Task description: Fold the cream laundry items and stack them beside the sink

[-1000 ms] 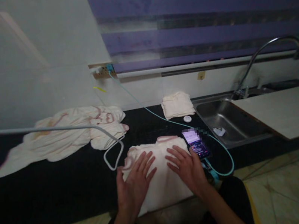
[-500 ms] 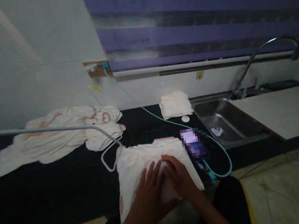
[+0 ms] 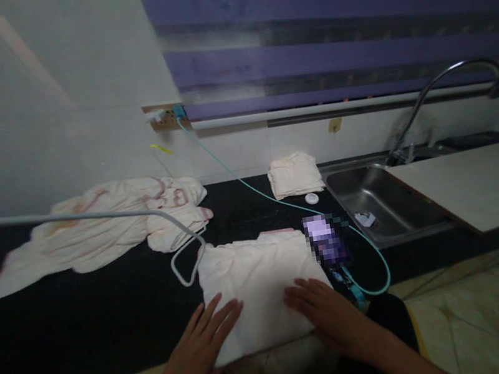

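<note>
Resting your left grip and right grip unclenched on the folded white cloth, you have a phone just beyond the right one.

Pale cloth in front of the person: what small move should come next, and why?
Probably slide the left hand forward to smooth the far left part of the cloth: slight creases show there, while the open left hand and right hand have their fingers over its nearer part.

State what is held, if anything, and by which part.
Nothing appears held; left hand and right hand lie open, fingers atop the folded cloth.
</note>
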A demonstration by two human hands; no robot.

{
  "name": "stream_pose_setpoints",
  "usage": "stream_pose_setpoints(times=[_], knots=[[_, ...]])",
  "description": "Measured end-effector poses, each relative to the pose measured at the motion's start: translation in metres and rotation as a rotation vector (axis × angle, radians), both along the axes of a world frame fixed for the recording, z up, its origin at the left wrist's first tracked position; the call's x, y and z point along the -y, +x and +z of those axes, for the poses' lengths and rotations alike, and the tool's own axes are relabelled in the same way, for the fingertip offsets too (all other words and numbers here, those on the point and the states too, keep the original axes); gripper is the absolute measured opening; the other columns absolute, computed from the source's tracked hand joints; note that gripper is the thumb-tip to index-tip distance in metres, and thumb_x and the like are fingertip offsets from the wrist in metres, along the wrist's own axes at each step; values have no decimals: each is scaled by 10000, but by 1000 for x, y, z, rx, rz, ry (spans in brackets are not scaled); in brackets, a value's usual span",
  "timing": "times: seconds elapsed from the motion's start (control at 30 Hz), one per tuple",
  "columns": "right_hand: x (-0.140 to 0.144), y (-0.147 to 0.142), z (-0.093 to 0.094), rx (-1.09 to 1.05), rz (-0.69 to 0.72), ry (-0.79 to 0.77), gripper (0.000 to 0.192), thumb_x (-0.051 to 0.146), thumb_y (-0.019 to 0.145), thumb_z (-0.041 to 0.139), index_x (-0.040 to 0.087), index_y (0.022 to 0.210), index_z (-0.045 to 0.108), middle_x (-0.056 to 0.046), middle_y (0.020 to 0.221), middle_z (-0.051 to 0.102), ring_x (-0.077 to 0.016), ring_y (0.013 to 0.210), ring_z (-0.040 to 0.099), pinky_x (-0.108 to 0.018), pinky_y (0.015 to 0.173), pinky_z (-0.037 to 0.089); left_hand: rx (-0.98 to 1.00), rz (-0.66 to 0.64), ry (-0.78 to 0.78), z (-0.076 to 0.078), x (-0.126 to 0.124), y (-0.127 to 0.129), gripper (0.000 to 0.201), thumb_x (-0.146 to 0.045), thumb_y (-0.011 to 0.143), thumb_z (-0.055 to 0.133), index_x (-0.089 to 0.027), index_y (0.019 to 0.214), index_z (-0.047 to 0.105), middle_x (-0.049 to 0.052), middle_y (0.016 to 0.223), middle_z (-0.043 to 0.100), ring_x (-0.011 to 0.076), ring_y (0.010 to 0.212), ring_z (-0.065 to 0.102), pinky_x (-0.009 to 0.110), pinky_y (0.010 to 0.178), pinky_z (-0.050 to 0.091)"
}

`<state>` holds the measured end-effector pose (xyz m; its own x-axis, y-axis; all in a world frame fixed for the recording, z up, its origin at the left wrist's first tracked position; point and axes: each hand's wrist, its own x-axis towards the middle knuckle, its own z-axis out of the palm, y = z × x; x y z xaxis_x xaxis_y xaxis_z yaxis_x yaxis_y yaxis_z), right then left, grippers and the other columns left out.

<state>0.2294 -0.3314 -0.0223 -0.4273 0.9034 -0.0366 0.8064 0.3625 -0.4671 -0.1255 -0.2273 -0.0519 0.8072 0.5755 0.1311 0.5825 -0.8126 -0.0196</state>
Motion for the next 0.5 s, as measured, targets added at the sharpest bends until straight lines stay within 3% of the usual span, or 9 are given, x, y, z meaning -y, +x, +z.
stream_pose_setpoints(times=[0.07, 0.13, 0.27, 0.37, 0.43, 0.5], knots=[[-4, 0, 3, -62, 0, 2, 970, -16, 683, 549, 222, 1617, 437, -112, 1679, 418, -306, 1587, 322, -537, 1303, 256, 54, -3, -98, 0, -7, 12, 1119, 8, 665, 561, -414, 1659, 268, 37, 1547, 565, 294, 1492, 455, 571, 1294, 307], [-4, 0, 5, -124, -3, 12, 913, 10, 689, 553, 223, 1576, 504, -117, 1642, 475, -317, 1560, 378, -547, 1288, 291, 122, -54, -167, 3, -14, 17, 1028, -48, 689, 618, -465, 1600, 393, 43, 1419, 641, 301, 1405, 538, 623, 1299, 266], [6, 4, 1, -240, -52, 77, 806, 33, 761, 557, 266, 1533, 558, -99, 1568, 571, -289, 1507, 467, -553, 1289, 293, 235, -200, -183, 12, -19, 15, 821, -173, 785, 655, -491, 1527, 502, 40, 1494, 602, 328, 1463, 490, 684, 1301, 189], [18, 5, -5, -302, -131, 122, 741, 51, 809, 546, 273, 1516, 576, -97, 1532, 605, -276, 1452, 533, -515, 1256, 379, 366, -276, -231, 19, -11, 15, 746, -211, 860, 613, -430, 1560, 478, 37, 1584, 543, 307, 1499, 473, 618, 1318, 225], [25, 5, -8, -350, -196, 158, 675, 90, 850, 558, 295, 1492, 600, -91, 1504, 626, -285, 1412, 571, -486, 1201, 458, 528, -279, -272, 24, -4, 18, 643, -234, 913, 592, -419, 1524, 520, 12, 1481, 645, 257, 1388, 600, 525, 1316, 306], [28, 5, -7, -407, -271, 232, 581, 151, 892, 591, 328, 1444, 640, -79, 1448, 669, -299, 1353, 620, -475, 1143, 512, 710, -195, -288, 30, 4, 26, 494, -263, 912, 633, -421, 1379, 651, -21, 1301, 753, 237, 1196, 723, 439, 1220, 473]])
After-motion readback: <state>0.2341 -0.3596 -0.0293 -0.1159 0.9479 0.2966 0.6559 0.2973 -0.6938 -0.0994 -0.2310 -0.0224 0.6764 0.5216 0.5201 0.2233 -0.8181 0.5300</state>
